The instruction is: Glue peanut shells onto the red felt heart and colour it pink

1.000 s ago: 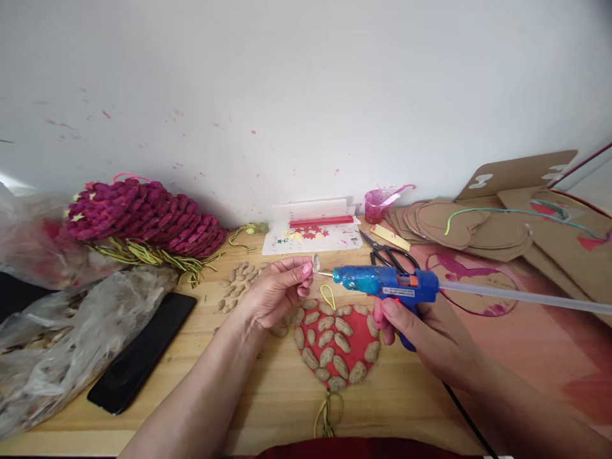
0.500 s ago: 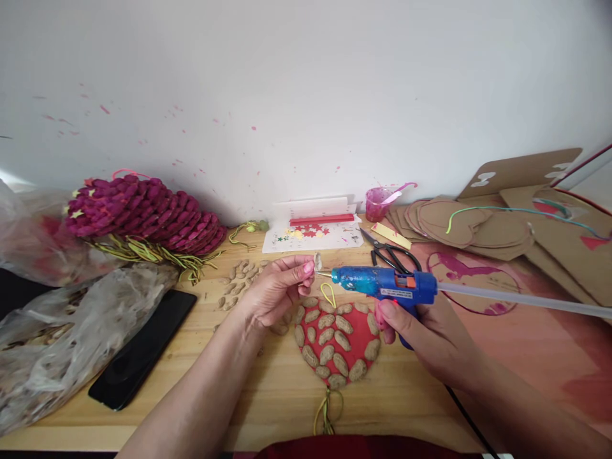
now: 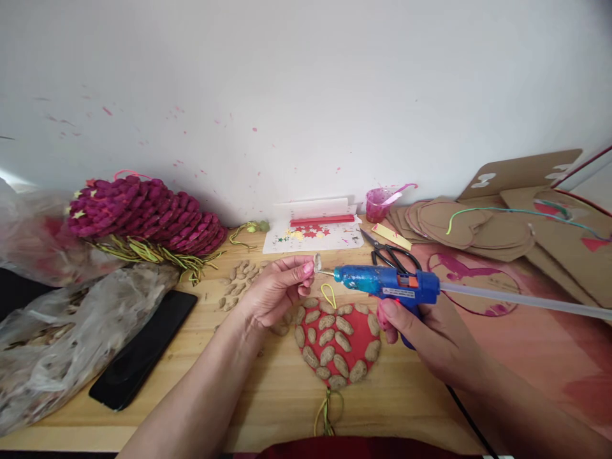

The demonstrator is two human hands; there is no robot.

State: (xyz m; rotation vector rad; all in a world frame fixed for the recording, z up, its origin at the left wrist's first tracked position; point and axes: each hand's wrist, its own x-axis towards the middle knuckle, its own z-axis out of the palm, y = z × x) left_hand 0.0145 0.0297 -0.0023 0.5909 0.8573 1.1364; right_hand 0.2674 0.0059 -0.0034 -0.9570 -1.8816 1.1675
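Observation:
A peanut (image 3: pixel 318 262) is pinched between the thumb and fingers of my left hand (image 3: pixel 287 287), above the table. My right hand (image 3: pixel 430 328) grips a blue glue gun (image 3: pixel 382 280) by its handle, with the nozzle pointing left, at or very near the peanut. A long clear glue stick (image 3: pixel 516 301) juts from the gun's back. Below both hands lies a red heart (image 3: pixel 351 358) with peanuts around its edge and in rows inside, a yellow loop at its top and yellow cords at its bottom tip. Loose peanuts (image 3: pixel 239 278) lie beside my left hand, some hidden by it.
Magenta peanut hearts (image 3: pixel 143 210) are stacked at left, by a plastic bag (image 3: pixel 90 338) and a black phone (image 3: pixel 143 350). Behind are star cutouts on white paper (image 3: pixel 282 242), a paint cup (image 3: pixel 376 205) and scissors (image 3: pixel 394 258). Cardboard hearts (image 3: pixel 444 223) are piled at right.
The glue gun has shifted very slightly right, so its nozzle shows more beside the peanut. My left hand still holds the peanut in nearly the same place.

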